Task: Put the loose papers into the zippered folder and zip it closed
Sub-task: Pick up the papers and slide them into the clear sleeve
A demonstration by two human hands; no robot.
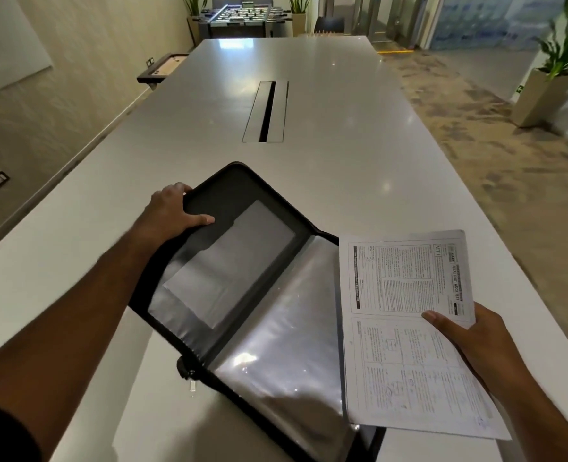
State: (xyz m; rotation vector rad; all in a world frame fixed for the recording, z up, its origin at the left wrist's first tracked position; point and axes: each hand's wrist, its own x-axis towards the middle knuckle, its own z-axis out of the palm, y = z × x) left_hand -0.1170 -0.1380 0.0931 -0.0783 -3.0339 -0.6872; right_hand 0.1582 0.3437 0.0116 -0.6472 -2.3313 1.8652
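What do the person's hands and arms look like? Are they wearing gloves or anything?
No gloves. Both the left hand and the right hand are bare, with no rings or watch showing. The forearms are bare too. A dark sleeve shows on the left upper arm.

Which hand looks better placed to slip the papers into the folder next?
The right hand: it already holds the papers beside the open folder, while the left hand grips the cover.

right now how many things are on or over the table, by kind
black zippered folder with clear plastic sleeves, open: 1
printed white paper sheets, one bundle in the right hand; sheet count unclear: 1
bare hands, the left hand holding the folder's cover: 2
total: 4
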